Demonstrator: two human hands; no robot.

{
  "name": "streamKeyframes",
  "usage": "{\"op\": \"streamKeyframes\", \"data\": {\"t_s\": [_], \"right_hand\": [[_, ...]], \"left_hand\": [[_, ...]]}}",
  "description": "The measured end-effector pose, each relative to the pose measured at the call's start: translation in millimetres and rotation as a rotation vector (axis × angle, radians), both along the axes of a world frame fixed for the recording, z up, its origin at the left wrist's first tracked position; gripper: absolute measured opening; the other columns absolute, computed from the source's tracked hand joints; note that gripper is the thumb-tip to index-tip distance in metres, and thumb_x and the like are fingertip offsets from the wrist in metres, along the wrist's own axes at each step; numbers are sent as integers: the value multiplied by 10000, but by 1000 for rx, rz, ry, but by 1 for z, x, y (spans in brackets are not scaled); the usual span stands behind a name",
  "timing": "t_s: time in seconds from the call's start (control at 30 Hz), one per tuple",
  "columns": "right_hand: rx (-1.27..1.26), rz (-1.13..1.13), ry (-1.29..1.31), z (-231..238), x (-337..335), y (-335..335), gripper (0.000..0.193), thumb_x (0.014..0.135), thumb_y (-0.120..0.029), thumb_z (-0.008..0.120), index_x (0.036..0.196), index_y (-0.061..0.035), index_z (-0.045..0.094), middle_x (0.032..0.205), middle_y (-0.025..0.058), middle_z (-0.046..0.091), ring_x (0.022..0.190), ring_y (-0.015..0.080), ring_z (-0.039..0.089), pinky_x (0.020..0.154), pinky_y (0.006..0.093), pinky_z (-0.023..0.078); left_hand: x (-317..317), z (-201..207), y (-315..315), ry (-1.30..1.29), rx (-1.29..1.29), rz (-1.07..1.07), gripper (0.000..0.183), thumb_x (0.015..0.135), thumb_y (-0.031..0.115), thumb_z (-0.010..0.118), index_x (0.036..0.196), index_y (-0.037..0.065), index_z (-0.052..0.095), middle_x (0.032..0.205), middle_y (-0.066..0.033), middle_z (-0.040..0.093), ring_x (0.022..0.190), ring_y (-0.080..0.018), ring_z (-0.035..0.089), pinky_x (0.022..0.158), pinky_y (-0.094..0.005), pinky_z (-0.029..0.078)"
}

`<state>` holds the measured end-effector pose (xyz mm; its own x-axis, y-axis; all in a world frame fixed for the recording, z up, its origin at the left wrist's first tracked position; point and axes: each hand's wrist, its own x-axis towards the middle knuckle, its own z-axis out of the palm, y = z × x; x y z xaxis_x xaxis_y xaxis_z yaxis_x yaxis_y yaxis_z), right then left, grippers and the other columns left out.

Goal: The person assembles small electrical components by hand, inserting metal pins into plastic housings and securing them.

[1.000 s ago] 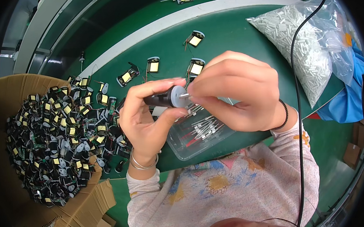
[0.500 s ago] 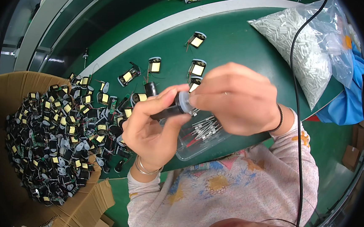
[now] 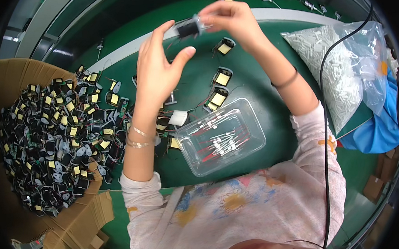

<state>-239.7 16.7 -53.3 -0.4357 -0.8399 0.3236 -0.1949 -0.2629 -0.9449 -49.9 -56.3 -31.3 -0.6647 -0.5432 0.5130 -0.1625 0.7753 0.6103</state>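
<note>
Pinches with the right hand (image 3: pixel 236 21) at the grey-capped end of a blurred black device (image 3: pixel 187 29), raised before the table's white far strip (image 3: pixel 284 14). Holds the left hand (image 3: pixel 154 70) spread, thumb and forefinger parted just beside the device's other end; cannot tell whether touching. Has green tabletop (image 3: pixel 278 130) stretching between tray and bag. Shows a clear plastic tray (image 3: pixel 234 161) near the front edge, holding thin red-and-white pieces (image 3: pixel 224 143); at left, a brown carton (image 3: pixel 17 70) heaped with yellow-patched black units (image 3: pixel 48 149); at right, a clear bag (image 3: pixel 366 66) of small white tubes (image 3: pixel 317 60).
</note>
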Motion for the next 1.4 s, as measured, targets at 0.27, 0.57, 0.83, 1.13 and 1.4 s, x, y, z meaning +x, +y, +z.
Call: {"op": "streamKeyframes", "data": {"t_s": [0.27, 0.57, 0.83, 1.13, 1.4], "right_hand": [[354, -262, -511, -64, -90, -86, 281, 835, -53, 619, 1103, 24, 583, 1001, 121, 629, 781, 175, 642, 670, 273, 583], [-49, 25, 564, 1, 42, 69, 115, 801, -130, 653, 865, -44, 611, 668, 44, 588, 561, 139, 562, 521, 274, 455], [396, 654, 1030, -28, 110, 129, 227, 678, -70, 611, 904, -55, 630, 783, 127, 634, 783, 290, 643, 645, 382, 526], [313, 654, 753, -6, 100, 125, 142, 699, -67, 626, 840, -64, 616, 743, 87, 620, 753, 279, 620, 632, 383, 491], [111, 207, 375, 45, 76, 104, 66, 757, -65, 659, 789, -38, 609, 747, 73, 604, 710, 194, 593, 653, 294, 471]], "left_hand": [[-71, -46, 18, -559, -265, -242, 391, 820, 257, 613, 1178, 113, 556, 1028, -114, 588, 989, -308, 536, 852, -381, 459], [-76, -62, 0, -474, -393, -240, 269, 750, 226, 681, 915, 67, 540, 864, -116, 623, 842, -287, 572, 711, -395, 472], [-4, 18, 30, -34, -37, -108, 304, 708, 85, 707, 936, 29, 516, 828, -91, 608, 780, -244, 586, 706, -334, 473], [50, 39, 32, 134, 127, -165, 318, 618, 15, 733, 913, 37, 617, 1085, -122, 618, 1021, -226, 559, 876, -322, 437], [85, 49, 24, 395, 572, -419, 383, 785, 48, 652, 1109, -35, 466, 1010, -194, 645, 1035, -253, 586, 966, -360, 398]]}}
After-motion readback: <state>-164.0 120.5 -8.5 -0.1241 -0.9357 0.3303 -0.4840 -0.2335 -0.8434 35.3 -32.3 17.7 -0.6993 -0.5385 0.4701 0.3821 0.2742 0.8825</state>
